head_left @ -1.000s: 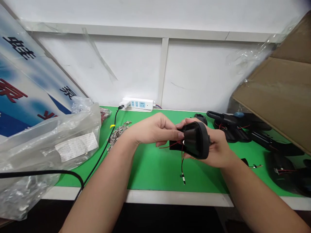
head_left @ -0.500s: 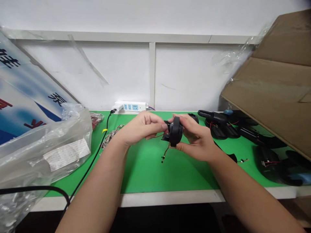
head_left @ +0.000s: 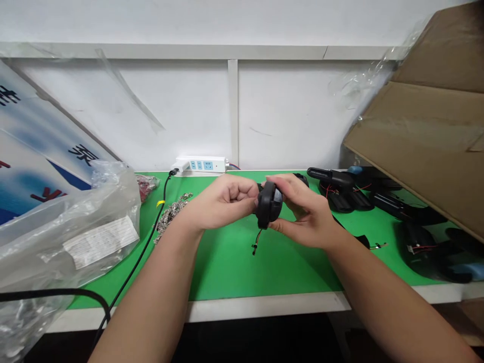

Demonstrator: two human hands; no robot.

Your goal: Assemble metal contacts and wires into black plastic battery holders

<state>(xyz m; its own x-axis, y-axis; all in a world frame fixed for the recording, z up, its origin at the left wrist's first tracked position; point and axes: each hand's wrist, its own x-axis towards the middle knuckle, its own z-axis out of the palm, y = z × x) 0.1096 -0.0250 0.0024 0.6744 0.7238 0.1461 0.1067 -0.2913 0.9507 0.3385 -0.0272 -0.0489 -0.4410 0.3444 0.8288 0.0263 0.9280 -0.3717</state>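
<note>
Table (head_left: 227,280): open room toward front edge. Black part (head_left: 266,206) between right hand (head_left: 307,214), clamped on it, and left hand (head_left: 225,204), grip unclear.

Black plastic housing (head_left: 273,207) showing rounded outline, thick band (head_left: 266,202) standing near upright, turned almost edge-on. Greyish patch (head_left: 279,195) catching light on right side. Right hand (head_left: 308,212) holding housing above green tabletop (head_left: 227,277); left hand (head_left: 230,200) meeting its left edge. Thin wires (head_left: 258,236) dangling below, ending in small connector (head_left: 254,248).
</note>
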